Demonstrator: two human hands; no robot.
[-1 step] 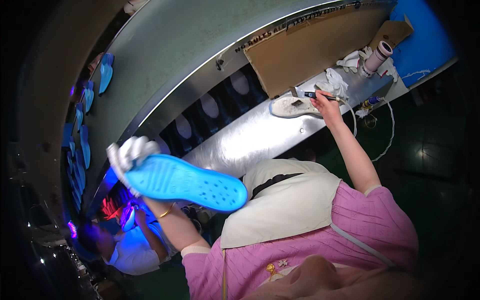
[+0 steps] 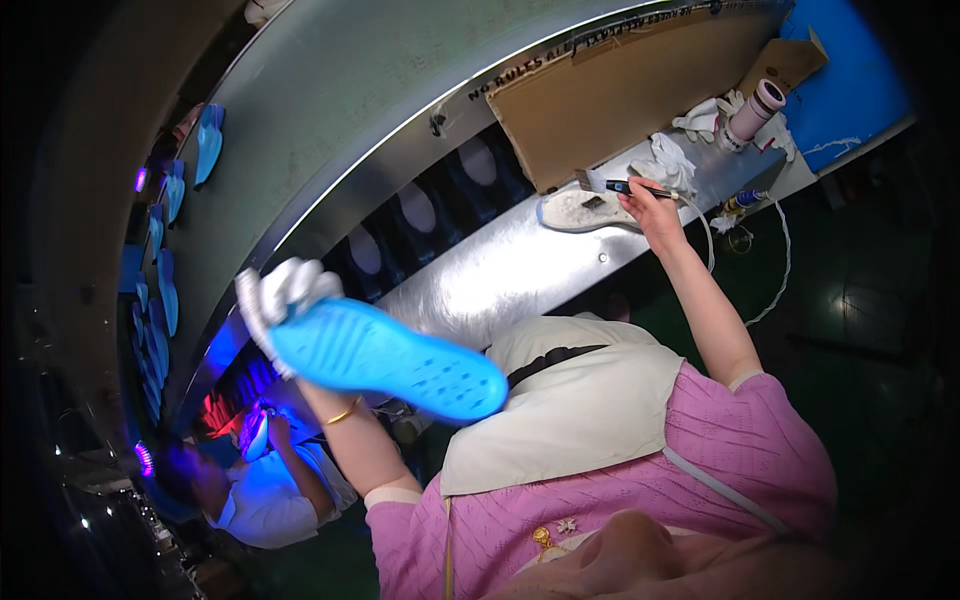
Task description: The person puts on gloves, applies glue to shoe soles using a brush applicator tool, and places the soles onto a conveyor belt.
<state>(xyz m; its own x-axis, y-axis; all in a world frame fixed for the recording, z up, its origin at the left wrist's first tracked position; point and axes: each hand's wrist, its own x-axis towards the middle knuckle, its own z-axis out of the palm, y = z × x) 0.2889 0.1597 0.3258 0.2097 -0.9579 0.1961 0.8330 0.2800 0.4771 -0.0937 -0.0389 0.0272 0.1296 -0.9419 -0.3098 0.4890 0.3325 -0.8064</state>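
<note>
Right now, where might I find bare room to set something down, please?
The metal ledge is bare between the dark openings and the cream apron, left of the white sole. Crowded: right of that sole, with cloth, gloves and pink bottle.

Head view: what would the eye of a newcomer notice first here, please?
First, the bright blue sole, held by one end in the white-gloved left hand, left of centre. Next, toward the upper right, the bare right hand holds a black-handled brush by a pale sole on the metal shelf. At lower left, blue-purple light glows around a co-worker.
</note>
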